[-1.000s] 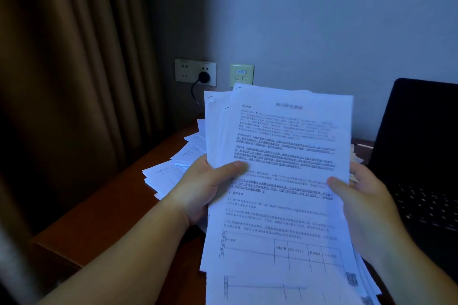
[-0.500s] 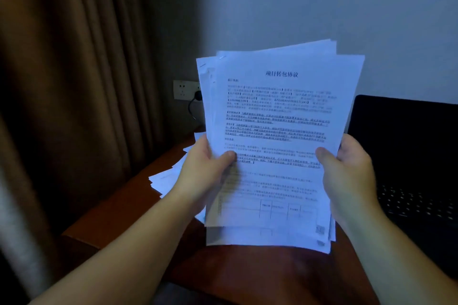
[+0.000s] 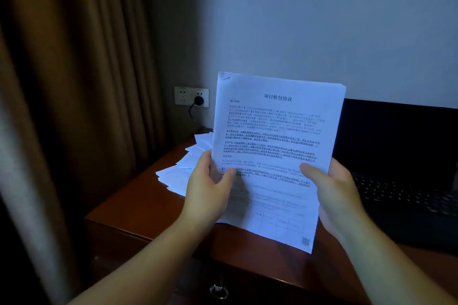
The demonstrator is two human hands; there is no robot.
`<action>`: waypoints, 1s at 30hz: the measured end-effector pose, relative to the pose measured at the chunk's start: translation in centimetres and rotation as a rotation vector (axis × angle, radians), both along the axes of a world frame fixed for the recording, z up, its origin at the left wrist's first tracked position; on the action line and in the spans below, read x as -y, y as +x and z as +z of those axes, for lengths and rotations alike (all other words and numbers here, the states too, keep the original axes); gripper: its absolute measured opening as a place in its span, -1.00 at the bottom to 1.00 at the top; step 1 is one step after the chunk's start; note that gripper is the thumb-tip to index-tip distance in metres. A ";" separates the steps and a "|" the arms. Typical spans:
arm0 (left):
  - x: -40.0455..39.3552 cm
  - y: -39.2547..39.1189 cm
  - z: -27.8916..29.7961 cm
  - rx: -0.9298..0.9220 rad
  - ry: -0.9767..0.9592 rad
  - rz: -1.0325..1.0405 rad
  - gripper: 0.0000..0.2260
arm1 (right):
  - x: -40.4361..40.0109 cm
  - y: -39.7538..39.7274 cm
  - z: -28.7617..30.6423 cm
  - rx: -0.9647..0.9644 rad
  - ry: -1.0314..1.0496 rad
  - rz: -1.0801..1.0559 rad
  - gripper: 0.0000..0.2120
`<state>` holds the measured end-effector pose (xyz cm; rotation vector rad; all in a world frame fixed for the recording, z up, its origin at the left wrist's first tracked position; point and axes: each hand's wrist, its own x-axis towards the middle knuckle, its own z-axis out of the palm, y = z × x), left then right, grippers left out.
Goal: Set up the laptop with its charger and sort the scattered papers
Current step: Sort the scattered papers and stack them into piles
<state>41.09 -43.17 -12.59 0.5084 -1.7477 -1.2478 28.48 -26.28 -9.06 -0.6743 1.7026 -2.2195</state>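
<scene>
Both hands grip the paper stack (image 3: 277,146) upright above the desk (image 3: 138,203): left hand (image 3: 207,194) at 9 o'clock edge, right hand (image 3: 332,190) at 3. Loose sheets (image 3: 183,168) lie on desk at 10 o'clock of left hand; open laptop (image 3: 396,156) at 3.

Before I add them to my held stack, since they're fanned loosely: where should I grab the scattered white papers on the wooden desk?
Judging from the fan, take the scattered white papers from the left, at the overhanging near-left corners above the brown wooden desk; slide fingers under, thumb on top, as their right side hides behind the held stack of printed sheets.
</scene>
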 end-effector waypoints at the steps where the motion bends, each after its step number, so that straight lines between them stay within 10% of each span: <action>1: -0.1 0.0 -0.2 0.012 -0.010 0.020 -0.78 | 0.0 -0.1 0.0 0.024 0.002 0.027 -0.75; 6: -0.1 0.3 -1.6 0.106 0.012 0.059 -0.81 | -0.8 -1.0 -0.2 0.071 0.082 0.179 -0.77; 16: -0.1 0.5 -3.5 0.214 -0.014 0.036 -0.80 | -3.2 -2.1 1.5 -0.569 0.713 0.181 -0.72; 23: -0.1 -0.4 -0.7 0.246 0.113 -0.079 -0.73 | -4.1 -2.4 1.0 -0.379 0.554 0.093 -0.70; 30: -1.6 -2.9 1.0 0.052 0.663 -0.251 -0.78 | -5.3 -3.8 -0.6 -0.119 0.352 -0.162 -0.83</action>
